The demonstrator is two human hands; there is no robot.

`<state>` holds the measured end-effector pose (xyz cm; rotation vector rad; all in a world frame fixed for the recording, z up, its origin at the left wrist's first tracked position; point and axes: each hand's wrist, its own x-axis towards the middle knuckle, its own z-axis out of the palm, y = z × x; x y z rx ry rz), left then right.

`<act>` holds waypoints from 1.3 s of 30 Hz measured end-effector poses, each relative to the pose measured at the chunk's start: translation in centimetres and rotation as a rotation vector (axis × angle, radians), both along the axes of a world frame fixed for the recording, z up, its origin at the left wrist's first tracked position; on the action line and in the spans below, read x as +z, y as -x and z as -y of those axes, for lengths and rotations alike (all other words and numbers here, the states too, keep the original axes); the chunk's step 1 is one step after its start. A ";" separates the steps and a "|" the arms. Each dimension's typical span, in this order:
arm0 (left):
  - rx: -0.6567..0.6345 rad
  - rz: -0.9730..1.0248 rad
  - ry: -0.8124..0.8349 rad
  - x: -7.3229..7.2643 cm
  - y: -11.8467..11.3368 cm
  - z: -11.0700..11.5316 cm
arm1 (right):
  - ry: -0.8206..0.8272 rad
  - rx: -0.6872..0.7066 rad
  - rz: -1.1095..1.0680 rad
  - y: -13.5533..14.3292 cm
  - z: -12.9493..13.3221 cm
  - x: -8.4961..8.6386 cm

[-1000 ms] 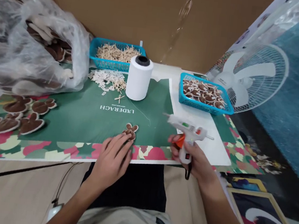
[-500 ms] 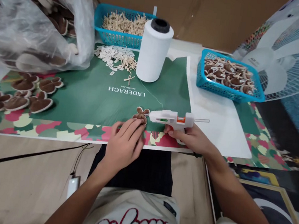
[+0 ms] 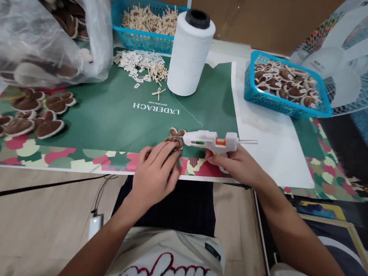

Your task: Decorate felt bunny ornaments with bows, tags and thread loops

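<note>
My right hand is closed around the handle of a white glue gun, with a clear glue stick poking out of its back. The gun's nozzle points left and meets a small brown bunny-shaped piece with pale edges. My left hand holds that piece down on the green mat with its fingertips, which cover its lower part. Above them a single cream bow lies near a pile of white tags and more bows.
Several brown bunny pieces lie at the left below a plastic bag. A white thread cone stands beside a blue basket of bows. At the right are a filled blue basket and a fan.
The view has shifted slightly. The glue gun's nozzle has moved a little lower on the bunny piece, and both hands keep their holds.
</note>
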<state>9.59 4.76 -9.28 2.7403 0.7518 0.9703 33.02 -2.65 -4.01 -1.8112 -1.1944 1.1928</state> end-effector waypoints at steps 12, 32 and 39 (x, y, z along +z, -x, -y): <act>0.001 -0.004 -0.011 0.0 -0.1 0.0 | 0.029 -0.080 -0.067 0.4 0.0 0.3; 0.010 -0.005 0.018 0.2 -0.2 0.0 | 0.082 -0.144 -0.080 0.2 0.5 0.0; 0.012 -0.007 0.029 0.2 -0.2 0.0 | 0.053 -0.121 -0.069 0.4 0.4 0.6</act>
